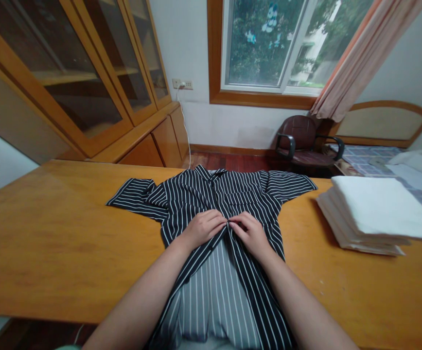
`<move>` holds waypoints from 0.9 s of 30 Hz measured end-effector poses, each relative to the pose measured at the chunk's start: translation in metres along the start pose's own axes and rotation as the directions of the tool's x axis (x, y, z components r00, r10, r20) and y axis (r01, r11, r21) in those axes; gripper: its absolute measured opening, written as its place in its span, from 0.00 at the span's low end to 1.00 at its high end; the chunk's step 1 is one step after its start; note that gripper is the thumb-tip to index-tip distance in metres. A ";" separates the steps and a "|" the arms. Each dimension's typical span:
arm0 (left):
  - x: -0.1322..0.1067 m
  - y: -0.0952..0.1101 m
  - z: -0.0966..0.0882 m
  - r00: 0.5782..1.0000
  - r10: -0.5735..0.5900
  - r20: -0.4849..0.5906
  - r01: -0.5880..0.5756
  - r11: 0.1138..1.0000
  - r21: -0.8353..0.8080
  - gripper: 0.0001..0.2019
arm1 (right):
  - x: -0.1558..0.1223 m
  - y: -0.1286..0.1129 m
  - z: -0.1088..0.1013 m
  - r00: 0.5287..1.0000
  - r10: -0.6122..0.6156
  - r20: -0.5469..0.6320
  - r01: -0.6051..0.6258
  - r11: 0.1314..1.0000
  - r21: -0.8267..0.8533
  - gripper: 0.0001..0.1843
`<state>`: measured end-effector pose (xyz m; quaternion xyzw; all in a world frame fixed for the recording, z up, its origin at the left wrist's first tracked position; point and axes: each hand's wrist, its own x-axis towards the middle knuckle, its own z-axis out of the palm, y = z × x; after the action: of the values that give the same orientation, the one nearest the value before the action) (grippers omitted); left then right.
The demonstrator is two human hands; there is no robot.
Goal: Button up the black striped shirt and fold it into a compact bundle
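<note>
A black shirt with white stripes [189, 194] lies face up, its collar toward the far edge and its sleeves spread to both sides. Above the middle its front edges meet; below, they part and show the greyish inner side of the back. My left hand [205, 227] pinches the front edge of the shirt near the centre. Close beside it, my right hand [250, 234] pinches the opposite edge, and the fingertips of both hands nearly touch. Any button between the fingers is too small to make out.
The shirt rests on a wooden table [68, 243]. A stack of folded white cloth or paper [382, 209] stands on the right. Beyond the table are a dark red armchair [300, 138], a bed [367, 158] and a glass-door cabinet [123, 116].
</note>
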<state>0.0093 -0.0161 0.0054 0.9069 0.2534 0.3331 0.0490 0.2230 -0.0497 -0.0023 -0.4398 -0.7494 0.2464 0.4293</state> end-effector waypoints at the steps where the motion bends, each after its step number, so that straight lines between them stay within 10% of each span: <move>1: 0.000 0.000 0.000 1.000 0.002 0.000 -0.002 1.000 0.001 0.08 | 0.000 0.000 0.000 1.000 0.001 0.000 -0.001 1.000 0.002 0.08; 27: -0.001 -0.001 0.002 1.000 -0.011 0.024 0.011 1.000 0.000 0.10 | 0.001 -0.003 -0.001 1.000 -0.001 0.008 0.001 1.000 0.000 0.08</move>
<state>0.0094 -0.0157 0.0033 0.9095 0.2576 0.3218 0.0540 0.2224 -0.0502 0.0006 -0.4383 -0.7514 0.2479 0.4264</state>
